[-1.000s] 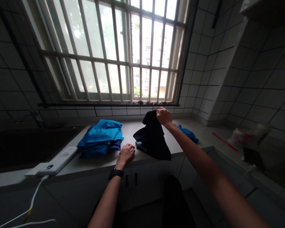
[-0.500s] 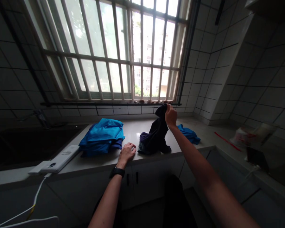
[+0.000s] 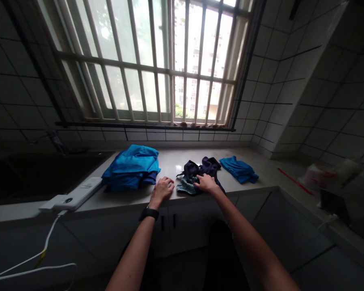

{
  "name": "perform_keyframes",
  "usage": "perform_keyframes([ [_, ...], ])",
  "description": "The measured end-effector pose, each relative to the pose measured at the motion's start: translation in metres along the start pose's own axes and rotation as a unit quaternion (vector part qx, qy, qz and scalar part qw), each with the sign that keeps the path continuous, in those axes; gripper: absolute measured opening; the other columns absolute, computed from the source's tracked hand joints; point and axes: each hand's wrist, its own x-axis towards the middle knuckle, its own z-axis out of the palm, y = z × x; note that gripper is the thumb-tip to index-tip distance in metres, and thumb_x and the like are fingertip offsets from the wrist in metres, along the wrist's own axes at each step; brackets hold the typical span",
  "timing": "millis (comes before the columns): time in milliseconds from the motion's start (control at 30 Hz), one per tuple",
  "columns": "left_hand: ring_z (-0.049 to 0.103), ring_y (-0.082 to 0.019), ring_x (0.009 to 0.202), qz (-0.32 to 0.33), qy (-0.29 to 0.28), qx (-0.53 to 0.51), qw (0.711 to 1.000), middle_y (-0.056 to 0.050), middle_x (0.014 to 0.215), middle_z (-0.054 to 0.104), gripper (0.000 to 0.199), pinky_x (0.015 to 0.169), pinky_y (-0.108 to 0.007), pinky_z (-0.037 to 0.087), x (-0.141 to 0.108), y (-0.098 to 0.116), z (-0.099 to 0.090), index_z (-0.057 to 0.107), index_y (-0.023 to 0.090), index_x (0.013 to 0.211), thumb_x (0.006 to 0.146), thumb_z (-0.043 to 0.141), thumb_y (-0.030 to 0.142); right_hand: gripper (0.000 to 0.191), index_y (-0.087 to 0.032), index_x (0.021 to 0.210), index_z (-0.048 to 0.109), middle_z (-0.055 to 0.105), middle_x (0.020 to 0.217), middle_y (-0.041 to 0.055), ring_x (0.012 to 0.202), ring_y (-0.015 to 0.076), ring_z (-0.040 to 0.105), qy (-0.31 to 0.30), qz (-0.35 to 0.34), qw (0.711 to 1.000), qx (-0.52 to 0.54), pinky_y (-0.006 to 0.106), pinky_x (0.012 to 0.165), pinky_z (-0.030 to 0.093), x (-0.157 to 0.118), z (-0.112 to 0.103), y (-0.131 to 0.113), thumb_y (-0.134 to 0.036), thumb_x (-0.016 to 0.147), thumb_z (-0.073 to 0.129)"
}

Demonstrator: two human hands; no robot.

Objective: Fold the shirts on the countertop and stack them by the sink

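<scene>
A dark purple-black garment (image 3: 210,165) lies crumpled on the counter, with a patterned grey-green patch showing at its front. My right hand (image 3: 206,183) rests on this garment, thumb and fingers apart, gripping no fold that I can make out. Near the counter's front edge, my left hand (image 3: 162,190) lies with loosely bent, parted fingers and holds nothing visible. It is between the dark garment and a stack of blue cloth (image 3: 136,161), touching neither. Farther right is a smaller folded blue cloth (image 3: 239,169).
A white power strip (image 3: 83,192) with a cable lies beside the dark sink (image 3: 48,173) on the left. Toward the right are a red strip (image 3: 295,182), a blurred plastic bag (image 3: 317,176) and a dark flat object (image 3: 335,206). A barred window stands behind the counter (image 3: 182,151).
My right hand has come down from holding the dark garment up, and the garment has dropped into a crumpled heap. My left hand has stayed at the counter edge.
</scene>
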Motion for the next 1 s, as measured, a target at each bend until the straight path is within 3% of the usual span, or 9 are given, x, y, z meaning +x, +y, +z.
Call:
perform_keyframes([
  [233,0.064,-0.024,0.111,-0.005,-0.001,0.016,1.0,-0.01,0.119,0.072,0.031,0.099,-0.034,0.048,0.0,0.002,0.0,0.078,0.02,0.103,0.094,0.05,0.028,0.043,-0.029,0.135,0.063,0.062,0.136,0.0127,0.125,0.0311,0.056,0.068,-0.048,0.997,0.001,0.045,0.1,0.046,-0.004,0.009,0.0,-0.023,0.094,0.054],
  [433,0.064,-0.023,0.111,0.001,-0.008,0.016,1.0,-0.01,0.119,0.072,0.029,0.099,-0.033,0.048,0.002,0.0,-0.001,0.077,0.02,0.104,0.094,0.05,0.026,0.032,-0.021,0.108,0.072,0.071,0.116,0.0048,0.106,0.0209,0.062,0.087,-0.129,0.976,0.149,0.028,0.094,0.046,0.0,0.026,0.018,-0.011,0.081,0.057],
  [667,0.066,-0.023,0.11,0.0,-0.013,0.027,1.0,-0.01,0.117,0.072,0.029,0.099,-0.031,0.049,0.005,-0.001,0.001,0.076,0.02,0.102,0.097,0.05,0.03,0.028,-0.022,0.103,0.074,0.071,0.116,0.0052,0.107,0.0214,0.064,0.157,-0.131,0.963,0.175,0.029,0.095,0.045,-0.003,0.038,0.015,-0.014,0.081,0.058],
  [867,0.064,-0.026,0.116,0.01,-0.015,-0.01,1.0,-0.011,0.124,0.071,0.029,0.1,-0.037,0.049,0.003,-0.003,0.0,0.072,0.021,0.115,0.094,0.055,0.032,0.023,-0.021,0.093,0.071,0.072,0.107,0.0055,0.101,0.0216,0.062,0.176,-0.128,0.958,0.185,0.031,0.094,0.044,-0.008,0.039,0.009,-0.011,0.077,0.058],
  [933,0.065,-0.025,0.114,0.024,-0.021,-0.055,0.998,-0.009,0.122,0.072,0.027,0.098,-0.036,0.05,0.003,-0.003,-0.003,0.072,0.022,0.112,0.092,0.057,0.03,0.019,-0.02,0.086,0.069,0.07,0.096,0.0048,0.093,0.0211,0.06,0.158,-0.14,0.955,0.209,0.031,0.088,0.044,-0.013,0.034,0.004,-0.01,0.073,0.058],
  [1000,0.068,-0.023,0.109,0.026,-0.03,-0.104,0.994,-0.008,0.117,0.073,0.024,0.095,-0.034,0.052,0.002,-0.002,-0.007,0.071,0.022,0.109,0.092,0.057,0.029,0.018,-0.019,0.082,0.067,0.066,0.086,0.0021,0.083,0.0189,0.057,0.077,-0.187,0.945,0.258,0.029,0.078,0.043,-0.021,0.022,0.0,-0.011,0.071,0.056],
])
